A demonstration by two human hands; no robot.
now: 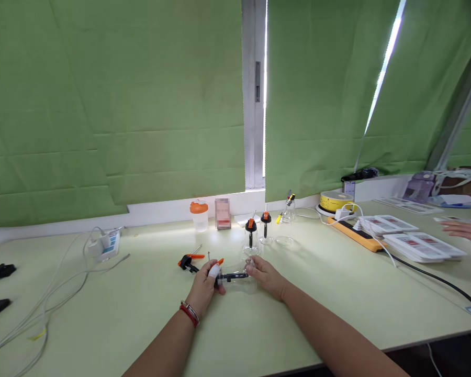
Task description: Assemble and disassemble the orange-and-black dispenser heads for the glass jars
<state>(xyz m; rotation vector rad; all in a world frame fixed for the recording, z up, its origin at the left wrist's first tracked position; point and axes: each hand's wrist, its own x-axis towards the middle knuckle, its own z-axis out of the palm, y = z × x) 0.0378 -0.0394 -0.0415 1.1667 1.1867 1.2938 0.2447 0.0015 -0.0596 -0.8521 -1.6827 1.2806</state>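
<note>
My left hand (pixel 205 285) is closed around the black cap of a pourer top with an orange lever (pixel 220 261). A white covering is on one of its fingers. The top's dark stem (pixel 235 276) points right and lies inside a clear glass bottle (pixel 239 285) held on its side. My right hand (pixel 269 276) grips the bottle's far end. A loose black pourer top (pixel 186 262) with an orange lever rests left of my hands. Behind them, two upright glass bottles (pixel 251 248) have black-and-orange tops (pixel 266 217) fitted. A clear round glass piece (pixel 284 240) is beside them.
An orange-lidded cup (pixel 199 215) and a pink box (pixel 223 213) stand by the wall. Rightward are a yellow spool-like item (pixel 335 201), an orange power strip (pixel 355 234) and white trays (pixel 416 247). Another person's hand (pixel 465 230) shows at right. Cables (pixel 49 293) lie left.
</note>
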